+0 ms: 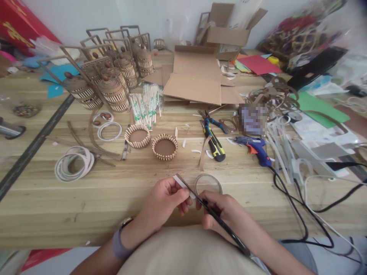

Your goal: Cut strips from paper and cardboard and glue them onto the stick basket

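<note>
Pinched in my left hand (pixel 172 196) is a short strip (pixel 181 181) with a white face and a brown edge. My right hand (pixel 219 210) is closed around a long thin black tool (pixel 228 229) of a kind I cannot make out. Its narrow dark tip reaches the strip at my left fingertips; its other end slants down along my right forearm. Just beyond my right fingers lies a clear round ring or lid (pixel 208 184). Two small round trays, one on the left (pixel 137 136) and one on the right (pixel 164 147), have brown bases and walls of short sticks.
White tape rolls (pixel 74 163) lie to the left. Woven lantern-like pots (pixel 113 93) with handles stand at the back left. Pliers (pixel 215 122), a utility knife (pixel 215 145) and a blue glue gun (pixel 258 149) with trailing cords lie to the right. Flattened cardboard (pixel 195 84) is behind.
</note>
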Tool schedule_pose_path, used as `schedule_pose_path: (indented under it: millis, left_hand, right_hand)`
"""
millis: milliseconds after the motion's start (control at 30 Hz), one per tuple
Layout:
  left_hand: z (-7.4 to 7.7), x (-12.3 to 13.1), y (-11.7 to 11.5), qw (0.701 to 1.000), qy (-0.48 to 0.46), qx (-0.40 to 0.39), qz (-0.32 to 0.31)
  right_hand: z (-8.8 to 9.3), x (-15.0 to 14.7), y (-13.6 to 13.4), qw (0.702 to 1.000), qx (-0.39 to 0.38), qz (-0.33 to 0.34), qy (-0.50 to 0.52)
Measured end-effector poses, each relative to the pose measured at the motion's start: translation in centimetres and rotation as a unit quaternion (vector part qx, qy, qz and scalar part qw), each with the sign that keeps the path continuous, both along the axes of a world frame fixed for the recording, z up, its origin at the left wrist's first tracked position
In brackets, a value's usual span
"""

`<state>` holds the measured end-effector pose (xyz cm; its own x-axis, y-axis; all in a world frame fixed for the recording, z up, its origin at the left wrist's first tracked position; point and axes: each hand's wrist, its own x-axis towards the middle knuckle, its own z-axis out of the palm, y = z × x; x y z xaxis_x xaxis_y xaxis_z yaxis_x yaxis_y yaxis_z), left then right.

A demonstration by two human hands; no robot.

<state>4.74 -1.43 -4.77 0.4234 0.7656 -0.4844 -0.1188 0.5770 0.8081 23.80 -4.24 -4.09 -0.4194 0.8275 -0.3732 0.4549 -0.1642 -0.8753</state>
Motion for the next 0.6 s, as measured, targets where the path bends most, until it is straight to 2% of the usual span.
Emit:
schedule_pose_path:
  millis: [167,300,500,600]
  left_hand:
    - [-0.2,-0.1,-0.1,1.000,0.000,0.009,0.001]
    - [-0.1,-0.3,0.0,0.999,0.012,0.047,0.001]
    - [0.0,-0.4,0.2,0.993,0.038,0.090,0.069]
    - [0.0,-0.4,0.2,0.992,0.046,0.099,0.066]
  right_hand:
    - [-0.1,-0.3,0.1,1.000,-0.020,-0.016,-0.011]
    - [-0.4,-0.1,-0.1,0.999,-0.030,-0.033,0.002]
    - [-1.1,0.5,-0.5,0.999,-0.032,-0.028,0.003]
    - [-0.8,0.6,-0.6,0.999,-0.024,-0.024,0.009]
